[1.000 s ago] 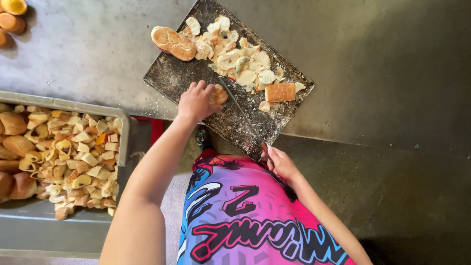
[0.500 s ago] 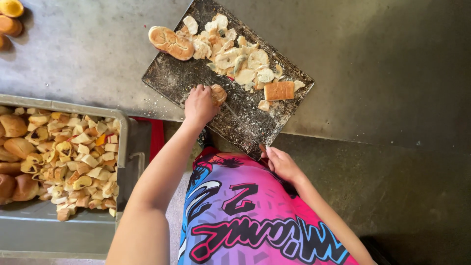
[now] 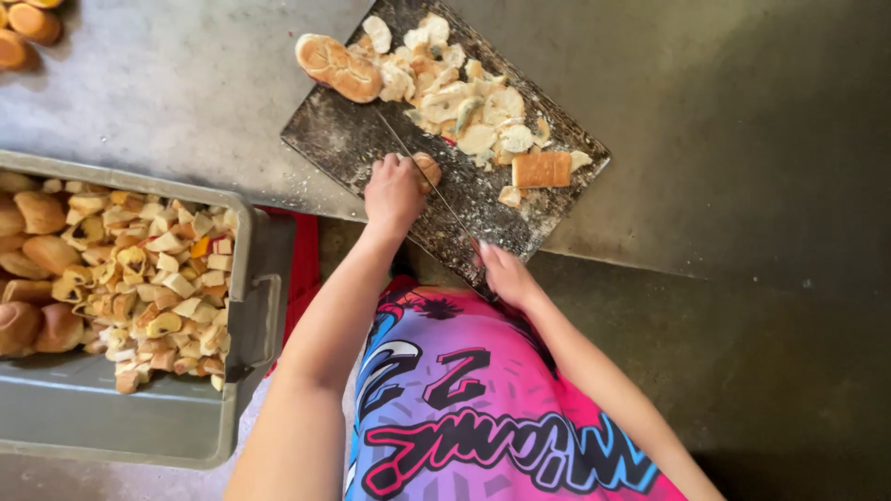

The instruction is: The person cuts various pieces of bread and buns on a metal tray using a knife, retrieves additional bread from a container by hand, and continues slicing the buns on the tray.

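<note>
The left hand (image 3: 393,190) lies palm down on a small bread roll (image 3: 427,170), fingers curled over it and pinning it to the dark cutting board (image 3: 348,139), so that most of the roll is hidden and only its right end shows; the right hand (image 3: 501,274) is closed round the handle of a knife (image 3: 432,186) at the board's near edge, the handle itself covered by the fingers, the thin blade running up across the board just beside the roll; whether the edge has entered the bread cannot be made out; a whole roll (image 3: 339,67) lies at the board's far left corner, a heap of pale cut pieces (image 3: 459,97) beyond the hands, and a squarish crusty piece (image 3: 541,170) to the right; the board sits askew on a grey metal surface (image 3: 167,93); to the left a grey tub (image 3: 246,269) holds cubed bread and whole rolls, its left part cut off; orange-brown rolls (image 3: 28,28) are cropped at the top left corner; no packages or labels show.
</note>
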